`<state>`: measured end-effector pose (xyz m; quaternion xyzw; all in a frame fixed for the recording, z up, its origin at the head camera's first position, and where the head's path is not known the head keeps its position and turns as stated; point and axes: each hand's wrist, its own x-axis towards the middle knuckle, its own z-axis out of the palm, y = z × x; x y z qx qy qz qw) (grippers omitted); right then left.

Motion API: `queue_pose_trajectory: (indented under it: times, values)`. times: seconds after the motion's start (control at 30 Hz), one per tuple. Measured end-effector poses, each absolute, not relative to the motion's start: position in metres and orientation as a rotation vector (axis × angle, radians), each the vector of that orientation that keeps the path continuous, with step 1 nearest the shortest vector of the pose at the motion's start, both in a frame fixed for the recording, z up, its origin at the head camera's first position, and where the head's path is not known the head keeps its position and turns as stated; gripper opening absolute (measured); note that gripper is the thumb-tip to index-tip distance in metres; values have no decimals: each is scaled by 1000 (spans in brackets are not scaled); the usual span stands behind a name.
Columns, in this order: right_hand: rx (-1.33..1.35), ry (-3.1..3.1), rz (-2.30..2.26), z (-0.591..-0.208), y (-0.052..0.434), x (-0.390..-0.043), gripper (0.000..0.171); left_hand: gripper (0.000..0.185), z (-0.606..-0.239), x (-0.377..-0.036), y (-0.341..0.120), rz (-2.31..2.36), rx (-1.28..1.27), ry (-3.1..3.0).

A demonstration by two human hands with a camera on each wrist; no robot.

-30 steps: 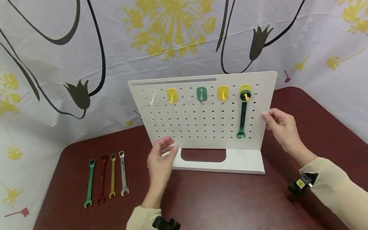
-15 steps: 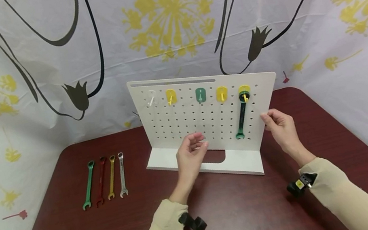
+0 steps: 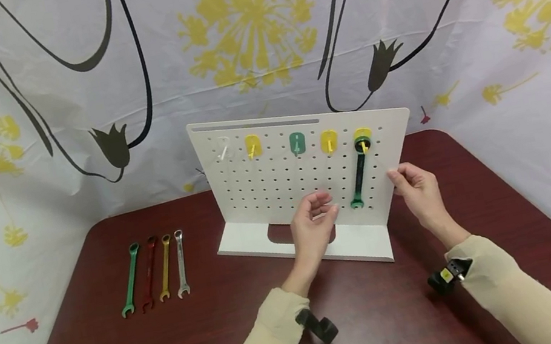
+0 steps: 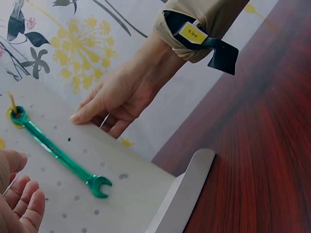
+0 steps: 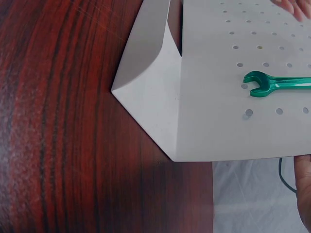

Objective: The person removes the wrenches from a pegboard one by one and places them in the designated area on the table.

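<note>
A white pegboard (image 3: 279, 190) stands upright on the dark red table (image 3: 380, 325). Several hooks line its top row. A dark green wrench (image 3: 359, 177) hangs from the rightmost yellow hook (image 3: 362, 136). My right hand (image 3: 398, 178) grips the board's right edge, thumb on the front and fingers behind, as the left wrist view shows (image 4: 92, 114). My left hand (image 3: 322, 203) hovers before the board's lower middle, just left of the wrench's open end (image 4: 99, 185). Its fingers are loosely curled and hold nothing.
Four wrenches lie side by side on the table's left: green (image 3: 130, 279), red (image 3: 149, 272), yellow (image 3: 165, 267), silver (image 3: 179, 262). A flower-patterned curtain (image 3: 76, 108) closes off the back and sides. The pegboard's foot (image 3: 360, 243) juts forward.
My left hand has moved right across the front of the board, from its left edge to beside the hanging wrench. The right hand kept its hold on the right edge.
</note>
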<state>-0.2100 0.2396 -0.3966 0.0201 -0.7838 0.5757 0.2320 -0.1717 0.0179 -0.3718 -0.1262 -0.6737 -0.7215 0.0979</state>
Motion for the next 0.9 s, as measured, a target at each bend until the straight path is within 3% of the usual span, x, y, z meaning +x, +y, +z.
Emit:
queue_pose_trajectory:
  times: [0.7, 0.9]
  values:
    - [75, -2142, 1580, -382, 232, -201, 19, 27, -370, -185, 69, -2020, -351, -1905]
    - [97, -2156, 1538, -374, 227, -194, 21, 28, -392, -203, 85, -1959, -361, -1863]
